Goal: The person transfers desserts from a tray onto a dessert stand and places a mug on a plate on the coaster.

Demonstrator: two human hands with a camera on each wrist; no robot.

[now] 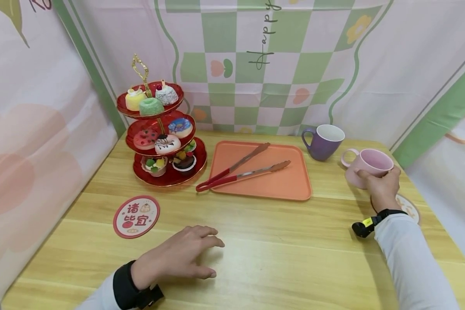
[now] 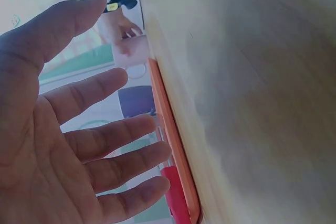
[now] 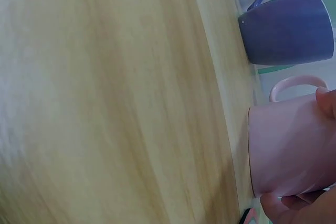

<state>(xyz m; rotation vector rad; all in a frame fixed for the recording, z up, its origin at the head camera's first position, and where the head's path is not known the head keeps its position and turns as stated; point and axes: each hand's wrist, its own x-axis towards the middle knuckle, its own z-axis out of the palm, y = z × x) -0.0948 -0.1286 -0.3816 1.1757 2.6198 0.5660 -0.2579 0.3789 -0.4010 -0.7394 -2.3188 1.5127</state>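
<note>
On the right of the head view, my right hand [image 1: 383, 187] grips a pink mug [image 3: 286, 145] by its body, with thumb and fingers on opposite sides. The mug's handle points left, away from the hand. Whether its base touches the table cannot be told. Just beyond it a purple mug [image 1: 325, 142] stands upright. Behind my right wrist, a round coaster [image 1: 408, 208] is partly covered. My left hand [image 1: 180, 254] hovers low over the near table with fingers spread and nothing held; its palm faces the camera in the left wrist view.
An orange tray [image 1: 263, 187] lies mid-table, with red-handled tongs [image 1: 232, 174] across it, handles overhanging its left edge. At the left stands a three-tier red stand [image 1: 139, 172] of small cakes and doughnuts. A round pink-edged coaster [image 1: 136, 216] lies before it. Patterned cloth hangs behind.
</note>
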